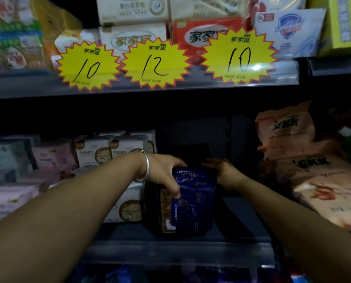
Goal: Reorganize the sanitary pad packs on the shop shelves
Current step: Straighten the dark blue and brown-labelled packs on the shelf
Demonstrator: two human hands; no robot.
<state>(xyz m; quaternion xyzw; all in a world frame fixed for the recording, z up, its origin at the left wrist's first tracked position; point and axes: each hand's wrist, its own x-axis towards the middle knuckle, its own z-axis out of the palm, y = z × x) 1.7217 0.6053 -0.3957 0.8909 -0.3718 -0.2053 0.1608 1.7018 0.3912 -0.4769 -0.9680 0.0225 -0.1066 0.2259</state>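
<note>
Near us, left to right: pale and pink packs (17,199) lie jumbled at left, unsorted. Our left hand (164,172) curls over the top of the dark blue pad pack (193,203), mid-shelf, near edge. Our right hand (223,172) reaches a black pack (193,152) behind; its grip we cannot tell. Orange bags (313,180) slump right. We judge most work remains.

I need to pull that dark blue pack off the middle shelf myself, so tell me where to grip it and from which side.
Grip the dark blue pack across its top edge, coming from the front and above. It stands upright at the shelf's front, with white packs tight against its left, so the sides give less room. The left hand already grips its top left corner; the right hand is at its upper right.
</note>
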